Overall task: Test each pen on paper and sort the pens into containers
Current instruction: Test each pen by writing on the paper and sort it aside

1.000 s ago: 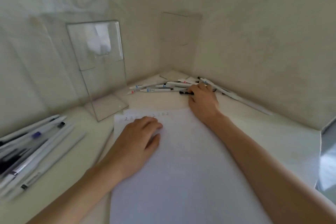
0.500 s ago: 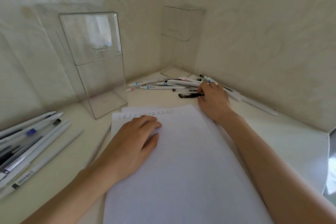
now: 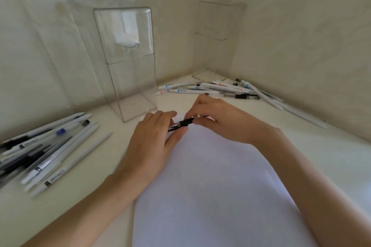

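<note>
Left hand [image 3: 154, 142]: back up, fingers and thumb pinching one end of a black pen [image 3: 183, 122]. Left forearm: bare, entering from the lower left edge. Right hand [image 3: 218, 120]: back up, fingertips curled, pinching the pen's other end. Right forearm: bare, entering from the lower right. Hands close together, fingertips facing.

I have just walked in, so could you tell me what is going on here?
A person's left hand and right hand both grip a black pen over the top end of the paper. One pile of pens lies in the far corner, another pile at the left. A near container and a far container, both clear, stand by the walls; no pens show inside them.
</note>
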Demonstrator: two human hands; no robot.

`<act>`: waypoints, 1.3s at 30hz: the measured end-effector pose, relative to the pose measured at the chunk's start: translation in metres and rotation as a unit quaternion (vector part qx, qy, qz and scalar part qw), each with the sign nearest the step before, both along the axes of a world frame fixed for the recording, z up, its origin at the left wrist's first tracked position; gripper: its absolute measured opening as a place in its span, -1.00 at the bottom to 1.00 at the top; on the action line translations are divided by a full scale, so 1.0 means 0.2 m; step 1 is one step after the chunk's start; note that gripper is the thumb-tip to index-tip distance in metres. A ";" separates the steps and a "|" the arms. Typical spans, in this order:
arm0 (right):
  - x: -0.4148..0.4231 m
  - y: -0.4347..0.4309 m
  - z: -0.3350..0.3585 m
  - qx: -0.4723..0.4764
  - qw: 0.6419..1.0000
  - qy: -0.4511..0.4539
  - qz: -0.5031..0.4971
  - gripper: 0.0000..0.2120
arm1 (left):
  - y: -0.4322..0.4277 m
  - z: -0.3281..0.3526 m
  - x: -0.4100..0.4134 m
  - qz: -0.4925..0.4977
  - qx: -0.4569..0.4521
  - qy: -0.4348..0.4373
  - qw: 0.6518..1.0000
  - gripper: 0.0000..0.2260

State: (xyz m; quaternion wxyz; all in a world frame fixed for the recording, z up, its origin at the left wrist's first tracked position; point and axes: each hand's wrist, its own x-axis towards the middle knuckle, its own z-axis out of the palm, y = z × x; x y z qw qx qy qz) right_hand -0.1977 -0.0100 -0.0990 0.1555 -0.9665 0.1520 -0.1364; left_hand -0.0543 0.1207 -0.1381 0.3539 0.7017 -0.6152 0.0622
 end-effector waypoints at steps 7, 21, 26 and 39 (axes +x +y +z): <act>0.01 0.03 0.00 0.035 0.979 -0.180 -0.090 -0.79 | 0.02 0.02 0.00 0.052 -0.030 0.148 0.987 -0.93; 0.08 0.10 -0.03 0.536 0.816 -0.218 -0.011 -0.80 | 0.01 0.00 -0.01 -0.074 0.011 0.084 0.994 -0.72; 0.09 0.11 -0.04 0.566 0.799 -0.204 -0.001 -0.86 | 0.01 0.02 0.01 -0.082 0.011 0.049 0.995 -0.64; -0.08 -0.13 0.04 0.407 0.840 -0.304 -0.191 -0.80 | -0.04 0.11 -0.06 -0.048 0.143 -0.032 0.988 -0.58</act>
